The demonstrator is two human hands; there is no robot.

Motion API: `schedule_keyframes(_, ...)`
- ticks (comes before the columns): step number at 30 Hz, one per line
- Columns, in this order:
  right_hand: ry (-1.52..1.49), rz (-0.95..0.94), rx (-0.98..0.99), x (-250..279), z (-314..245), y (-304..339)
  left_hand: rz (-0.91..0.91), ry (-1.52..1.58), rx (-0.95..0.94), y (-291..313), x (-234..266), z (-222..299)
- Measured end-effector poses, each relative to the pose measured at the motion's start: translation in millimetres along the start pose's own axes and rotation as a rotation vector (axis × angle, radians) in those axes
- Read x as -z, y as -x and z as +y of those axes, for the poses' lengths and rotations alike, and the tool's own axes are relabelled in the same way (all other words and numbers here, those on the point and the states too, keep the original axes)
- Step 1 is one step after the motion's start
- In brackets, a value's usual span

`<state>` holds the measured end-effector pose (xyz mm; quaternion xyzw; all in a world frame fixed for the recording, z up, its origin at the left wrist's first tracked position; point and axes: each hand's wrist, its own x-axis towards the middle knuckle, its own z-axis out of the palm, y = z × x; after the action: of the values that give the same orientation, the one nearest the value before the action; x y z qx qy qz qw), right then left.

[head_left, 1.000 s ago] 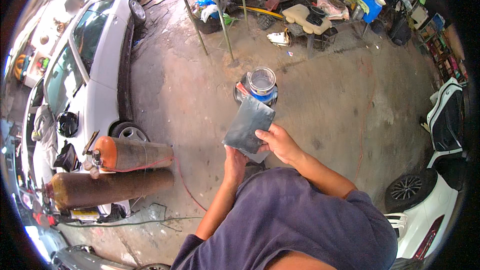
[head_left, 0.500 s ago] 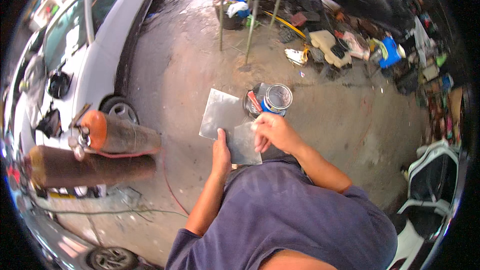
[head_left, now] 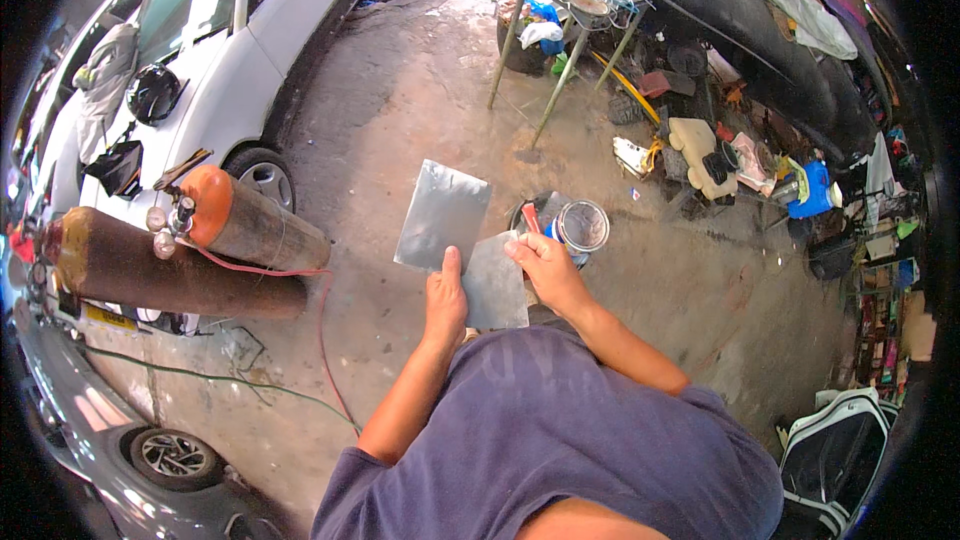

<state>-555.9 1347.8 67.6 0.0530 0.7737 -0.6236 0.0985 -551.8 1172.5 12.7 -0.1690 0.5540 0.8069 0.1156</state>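
My left hand (head_left: pixel 446 307) grips a shiny, thin grey sheet (head_left: pixel 443 215), its thumb on top and its other fingers hidden. A second, duller grey sheet (head_left: pixel 497 283) lies lower and to the right, beside that thumb. Its upper right corner is pinched in my right hand (head_left: pixel 545 265). Whether the two sheets are separate or joined where they meet, I cannot tell. Just beyond my right hand stands an open can (head_left: pixel 582 227) with a blue side and greyish contents. A red tube-like thing (head_left: pixel 530 219) leans beside it, next to a dark round container partly hidden behind.
Two gas cylinders, one orange-topped (head_left: pixel 208 202) and one brown (head_left: pixel 170 262), lie at left by a white car (head_left: pixel 215 70). A red hose (head_left: pixel 323 340) crosses the floor. A metal stand (head_left: pixel 560 80) is ahead; scattered parts and a blue jug (head_left: pixel 815 190) lie right.
The view has swung, so the surroundings appear shifted. My right hand has gone from a blurred, loose curl at the duller sheet's edge to a steady pinch on its corner.
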Motion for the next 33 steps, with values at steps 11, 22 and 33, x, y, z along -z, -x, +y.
schedule_keyframes(11, 0.271, -0.375, -0.202, 53, 28, 42, 0.188, 0.151, -0.091, -49, -34, 42)
schedule_keyframes(22, 1.132, 0.21, 0.723, 29, -9, 29, -0.015, 0.268, 0.017, -13, -67, 19)
schedule_keyframes(33, -0.334, 0.34, -0.175, 96, 107, 33, 0.118, 0.152, -0.133, -14, 14, 7)
